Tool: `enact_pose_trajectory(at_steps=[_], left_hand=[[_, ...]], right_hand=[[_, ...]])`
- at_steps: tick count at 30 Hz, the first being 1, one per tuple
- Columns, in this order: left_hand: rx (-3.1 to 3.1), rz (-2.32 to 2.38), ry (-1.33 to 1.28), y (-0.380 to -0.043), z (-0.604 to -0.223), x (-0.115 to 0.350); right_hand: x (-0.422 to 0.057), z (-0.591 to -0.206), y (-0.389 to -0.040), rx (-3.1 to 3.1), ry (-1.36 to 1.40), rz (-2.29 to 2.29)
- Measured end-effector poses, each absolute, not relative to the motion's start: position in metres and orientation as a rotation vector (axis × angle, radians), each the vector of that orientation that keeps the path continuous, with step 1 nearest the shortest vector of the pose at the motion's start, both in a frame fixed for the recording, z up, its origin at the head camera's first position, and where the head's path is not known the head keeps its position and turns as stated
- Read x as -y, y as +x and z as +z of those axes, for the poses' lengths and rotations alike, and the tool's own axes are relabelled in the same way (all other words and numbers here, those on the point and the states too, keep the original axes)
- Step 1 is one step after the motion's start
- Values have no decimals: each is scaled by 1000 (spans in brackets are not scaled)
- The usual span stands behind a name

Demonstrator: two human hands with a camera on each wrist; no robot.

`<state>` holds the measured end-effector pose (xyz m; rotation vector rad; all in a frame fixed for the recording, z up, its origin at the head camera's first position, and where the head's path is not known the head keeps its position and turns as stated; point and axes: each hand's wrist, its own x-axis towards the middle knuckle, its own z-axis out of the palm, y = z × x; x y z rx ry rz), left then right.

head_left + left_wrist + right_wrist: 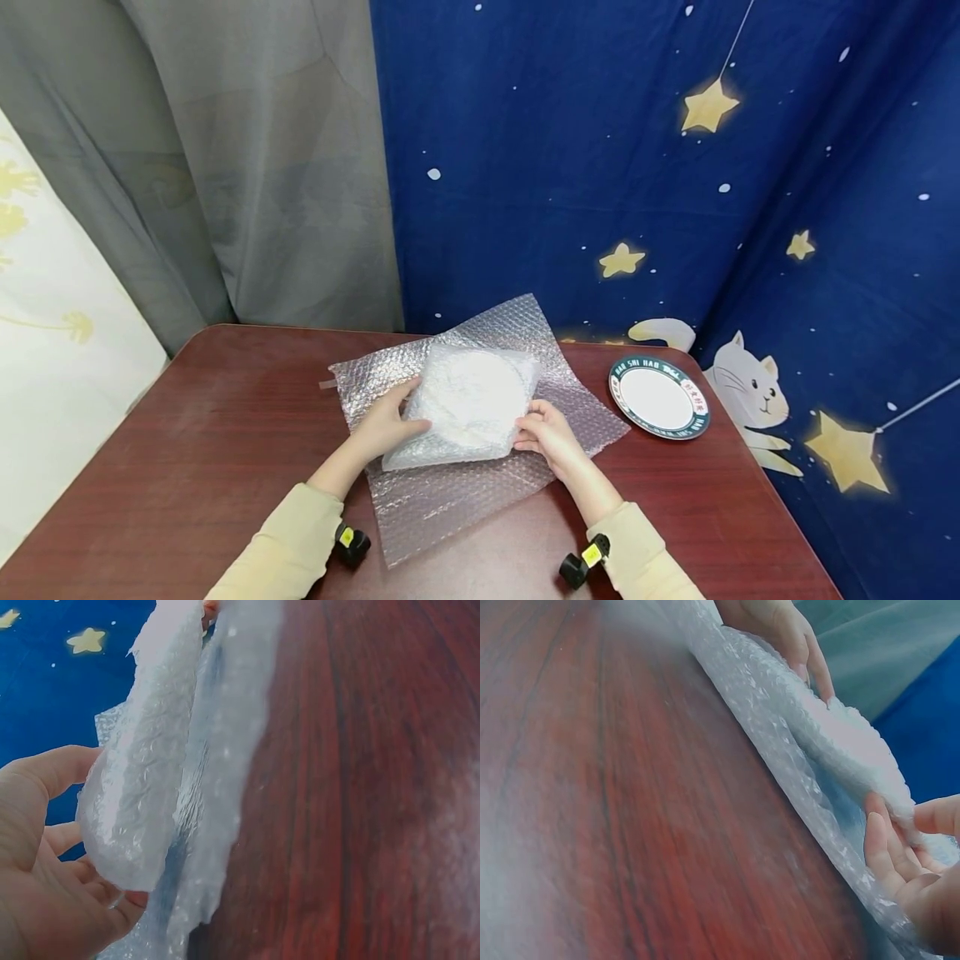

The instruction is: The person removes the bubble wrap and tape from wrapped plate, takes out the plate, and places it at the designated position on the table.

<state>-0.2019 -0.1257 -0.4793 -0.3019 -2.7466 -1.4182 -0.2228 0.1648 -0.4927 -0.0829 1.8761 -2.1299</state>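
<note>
In the head view, a bundle wrapped in bubble wrap is between my two hands, a round white shape showing through its top. My left hand grips its left side; in the left wrist view the thumb and fingers spread around the rounded edge of the bundle. At the right edge, my right hand pinches the wrapping, thumb above and fingers beneath, as the right wrist view shows. Under the bundle lies a larger flat sheet of bubble wrap, set askew on the table.
An oval white plate with a dark green lettered rim lies to the right, near the table's far corner. The reddish-brown wooden table extends to both sides. Behind it hang a grey curtain and a blue star-patterned curtain.
</note>
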Motion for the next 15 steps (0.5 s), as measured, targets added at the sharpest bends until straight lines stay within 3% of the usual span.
enact_pose_trajectory(at_steps=[15], left_hand=[[2803, -1389, -256, -209, -486, 115]], right_hand=[[-174, -500, -233, -1955, -21, -2086]])
